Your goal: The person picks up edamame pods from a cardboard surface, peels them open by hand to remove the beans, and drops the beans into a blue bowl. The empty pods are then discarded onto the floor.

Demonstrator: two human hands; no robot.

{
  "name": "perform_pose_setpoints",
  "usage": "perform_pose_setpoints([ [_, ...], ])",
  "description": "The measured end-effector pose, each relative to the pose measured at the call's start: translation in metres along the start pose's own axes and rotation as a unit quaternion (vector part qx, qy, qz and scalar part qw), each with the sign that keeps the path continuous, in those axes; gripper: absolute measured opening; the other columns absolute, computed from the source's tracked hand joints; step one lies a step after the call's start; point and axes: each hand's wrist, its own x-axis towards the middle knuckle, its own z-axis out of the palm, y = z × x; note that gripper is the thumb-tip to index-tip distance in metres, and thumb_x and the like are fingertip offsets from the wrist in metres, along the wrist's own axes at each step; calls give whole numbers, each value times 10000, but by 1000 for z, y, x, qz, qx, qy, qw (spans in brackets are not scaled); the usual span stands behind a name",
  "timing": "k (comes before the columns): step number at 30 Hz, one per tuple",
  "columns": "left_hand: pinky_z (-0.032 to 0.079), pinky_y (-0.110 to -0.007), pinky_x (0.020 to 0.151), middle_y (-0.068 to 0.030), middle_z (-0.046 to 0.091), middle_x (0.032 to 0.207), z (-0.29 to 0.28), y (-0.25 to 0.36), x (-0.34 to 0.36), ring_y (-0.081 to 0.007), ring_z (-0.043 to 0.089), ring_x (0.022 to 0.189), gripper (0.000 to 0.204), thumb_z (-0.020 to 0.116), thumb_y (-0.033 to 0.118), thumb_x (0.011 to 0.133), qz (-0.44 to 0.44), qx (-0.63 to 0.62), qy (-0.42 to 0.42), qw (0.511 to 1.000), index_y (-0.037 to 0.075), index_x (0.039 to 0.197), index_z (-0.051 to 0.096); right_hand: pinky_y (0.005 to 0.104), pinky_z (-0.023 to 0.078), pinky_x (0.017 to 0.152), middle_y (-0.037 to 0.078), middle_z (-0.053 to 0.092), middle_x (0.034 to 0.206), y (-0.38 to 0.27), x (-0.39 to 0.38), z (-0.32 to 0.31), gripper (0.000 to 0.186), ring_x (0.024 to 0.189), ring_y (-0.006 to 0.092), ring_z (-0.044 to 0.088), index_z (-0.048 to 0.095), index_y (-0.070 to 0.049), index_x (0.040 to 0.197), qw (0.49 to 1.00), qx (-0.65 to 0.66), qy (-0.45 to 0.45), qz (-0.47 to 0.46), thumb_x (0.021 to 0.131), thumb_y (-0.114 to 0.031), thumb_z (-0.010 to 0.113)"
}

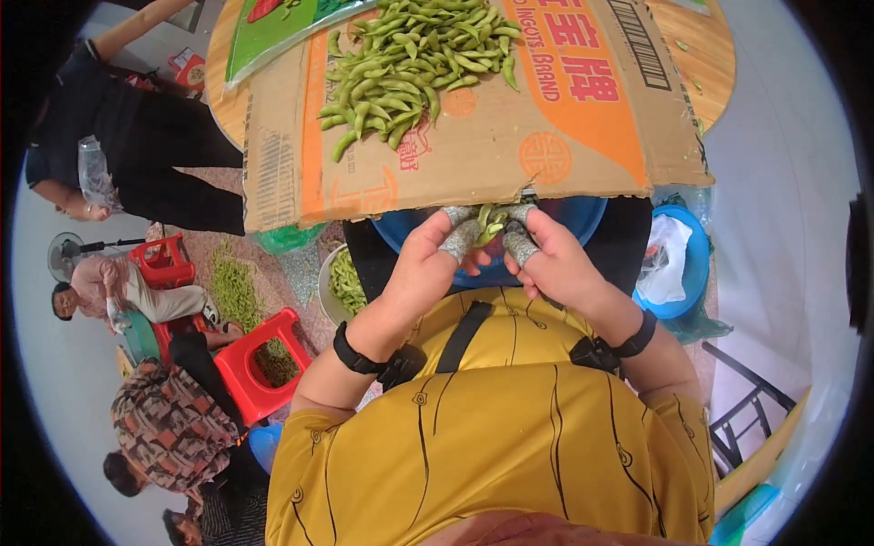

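My left hand [432, 255] and my right hand [555, 259] meet just below the near edge of a flattened cardboard sheet [482, 168]. Grey finger covers wrap the thumb and a finger of each. Pinched between both hands are green soybean pods [492, 221]; how many lie in each hand I cannot make out. Beneath the hands, a blue basin [583, 223] rests on my lap, partly hidden by the cardboard. A heap of soybean pods [410, 68] is spread over the cardboard, beyond my hands.
The cardboard lies on a round wooden table [715, 64]. A pale bowl of pods [344, 284] stands at left, near a red stool [259, 359]. Another blue basin [678, 264] with a white bag sits at right. Several people are at the left, one standing [127, 127].
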Motion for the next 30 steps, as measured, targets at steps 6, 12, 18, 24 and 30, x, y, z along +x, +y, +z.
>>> perform_pose_setpoints([
  [6,490,-246,736,-57,592,1038,-6,-7,-10,-100,569,855,395,531,-100,820,51,69,11,996,15,1197,507,236,418,441,39,556,753,-3,-6,5,307,513,87,498,477,-40,1081,996,-75,19,-44,794,43,407],
  [12,505,-234,719,-50,615,1008,-3,-11,-14,-105,596,830,330,569,-29,868,116,192,52,973,23,1190,514,181,379,435,1,548,733,-11,-8,7,240,489,42,445,506,-68,1125,993,-110,48,-22,896,-113,557],
  [18,507,-247,682,-59,625,956,-6,6,-14,-119,601,782,396,517,-91,835,30,15,0,999,37,1209,490,230,408,457,5,577,704,-10,2,4,151,498,66,491,585,-12,973,996,-73,9,-40,838,-73,615],
  [24,502,-242,690,-52,601,965,-9,13,-11,-107,589,805,418,509,-89,846,26,21,-17,999,33,1242,452,200,369,455,-23,576,701,-7,3,7,145,513,34,474,628,-25,983,963,-153,53,-217,870,-115,624],
  [30,504,-247,618,-83,637,930,-14,24,-8,-127,606,767,483,586,-47,839,19,-57,-126,990,36,1284,416,195,352,450,-18,619,763,-30,-5,9,151,505,26,457,610,-44,984,995,-100,-3,-5,885,-158,621],
])
